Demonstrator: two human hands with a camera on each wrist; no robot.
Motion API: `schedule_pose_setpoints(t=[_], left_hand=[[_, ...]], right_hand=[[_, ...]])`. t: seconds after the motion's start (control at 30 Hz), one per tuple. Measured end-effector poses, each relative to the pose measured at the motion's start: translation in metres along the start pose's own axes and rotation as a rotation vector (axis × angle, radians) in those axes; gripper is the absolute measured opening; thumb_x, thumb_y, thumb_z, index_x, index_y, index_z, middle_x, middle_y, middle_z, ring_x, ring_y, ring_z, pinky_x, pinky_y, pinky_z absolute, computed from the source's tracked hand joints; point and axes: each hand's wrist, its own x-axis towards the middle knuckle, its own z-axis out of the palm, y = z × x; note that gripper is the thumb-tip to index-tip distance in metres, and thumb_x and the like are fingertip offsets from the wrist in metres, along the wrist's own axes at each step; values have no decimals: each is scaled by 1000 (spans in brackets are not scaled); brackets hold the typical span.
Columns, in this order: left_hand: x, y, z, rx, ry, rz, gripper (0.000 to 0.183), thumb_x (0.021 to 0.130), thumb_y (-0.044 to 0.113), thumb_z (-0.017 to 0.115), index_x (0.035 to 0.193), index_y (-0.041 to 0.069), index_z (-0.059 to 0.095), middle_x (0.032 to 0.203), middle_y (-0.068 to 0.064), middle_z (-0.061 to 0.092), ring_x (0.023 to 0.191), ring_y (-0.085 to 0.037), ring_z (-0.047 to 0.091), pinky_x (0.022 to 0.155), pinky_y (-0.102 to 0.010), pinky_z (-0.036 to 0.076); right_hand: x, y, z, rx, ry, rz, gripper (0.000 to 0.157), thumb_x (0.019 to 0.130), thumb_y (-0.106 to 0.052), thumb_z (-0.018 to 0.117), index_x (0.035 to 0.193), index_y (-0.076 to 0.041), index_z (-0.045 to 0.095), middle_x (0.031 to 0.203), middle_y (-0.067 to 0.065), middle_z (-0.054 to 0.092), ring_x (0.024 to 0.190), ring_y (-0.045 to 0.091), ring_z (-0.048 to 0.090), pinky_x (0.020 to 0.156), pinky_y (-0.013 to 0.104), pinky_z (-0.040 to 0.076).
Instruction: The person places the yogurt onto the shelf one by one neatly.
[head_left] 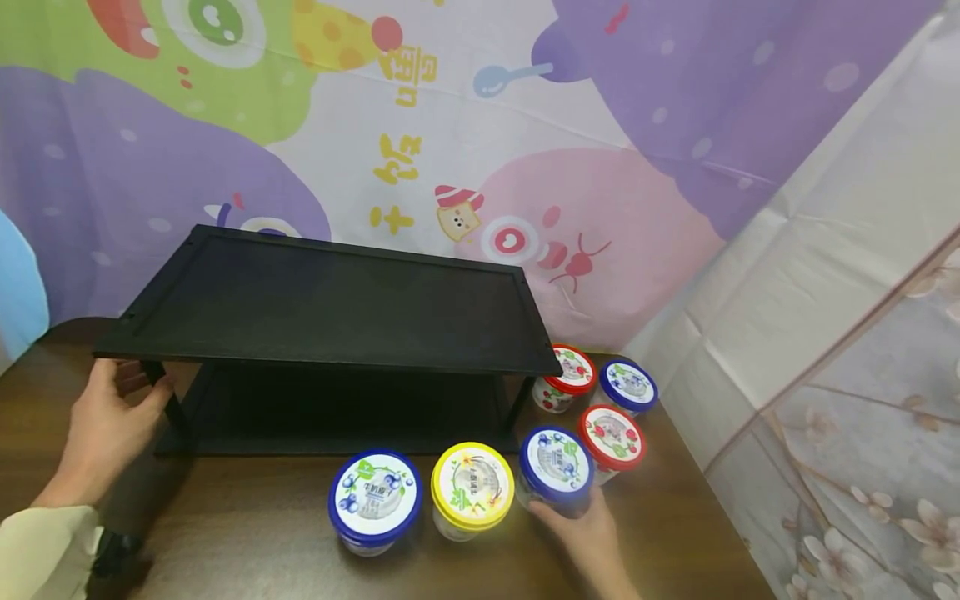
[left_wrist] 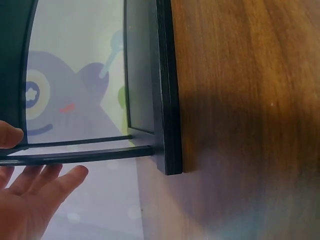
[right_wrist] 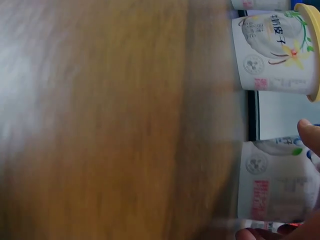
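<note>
A black two-tier shelf stands on the wooden table. My left hand holds its left front leg, thumb on one side and fingers on the other. In my right hand is a blue-lidded yogurt cup with blueberry pictures, gripped from the near side. The right wrist view shows that cup's white wall between thumb and fingers. Just left of it stands a yellow-lidded cup, then another blue-lidded cup. A red-lidded cup is right behind the held one.
At the shelf's right end stand another red-lidded cup and a blue-lidded cup. A cartoon-printed cloth hangs behind the table. On the right is a pale wall covering with flower prints.
</note>
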Motion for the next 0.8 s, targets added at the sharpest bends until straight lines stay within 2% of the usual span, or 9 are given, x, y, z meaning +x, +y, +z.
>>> schedule_pose_setpoints(t=[0.07,0.13,0.3,0.4,0.47,0.53,0.7,0.8], left_hand=[[0,-1,0,-13,13,13,46,90,19,55,129,1,36,125,-29,50,99,11,48,61,-2,29],[0,-2,0,-24,21,17,46,90,19,55,129,2,37,125,-28,50,89,23,34,61,-1,29],[2,-2,1,-47,40,2,43,90,19,56,125,1,40,120,-24,52,84,24,34,61,3,32],[2,-2,1,-61,57,-3,37,89,19,56,120,3,43,108,-4,53,81,24,33,62,4,34],[2,-1,1,-64,63,-6,35,89,19,57,119,5,44,103,10,48,81,23,33,62,4,33],[2,-1,1,-60,68,-14,36,90,20,57,120,5,45,100,18,44,82,22,33,63,3,33],[4,-1,1,-38,81,-4,41,90,19,56,127,4,44,100,22,44,83,22,32,64,1,32],[4,-1,1,-36,100,7,39,90,18,56,126,4,46,97,30,40,83,23,32,65,0,31]], right_hand=[[0,0,3,20,8,-1,92,67,-39,82,137,1,37,129,24,53,122,38,49,102,55,38],[0,0,6,38,17,4,96,66,-39,83,139,1,34,131,24,52,123,39,48,103,55,37],[1,-1,11,56,49,35,106,64,-41,84,142,1,27,135,25,47,125,40,44,103,57,35],[2,-2,15,65,66,69,109,62,-43,85,142,1,25,135,25,46,125,40,44,104,57,35],[3,-3,17,61,78,93,111,61,-45,84,142,2,25,134,26,45,124,41,44,103,57,35],[4,-4,18,62,90,106,112,60,-45,85,141,4,24,133,27,45,124,41,44,103,57,36],[5,-7,20,76,127,88,109,60,-40,86,139,5,25,132,27,46,123,42,45,103,56,36],[6,-8,21,81,142,72,108,61,-38,86,139,5,25,132,27,47,123,41,45,103,56,36]])
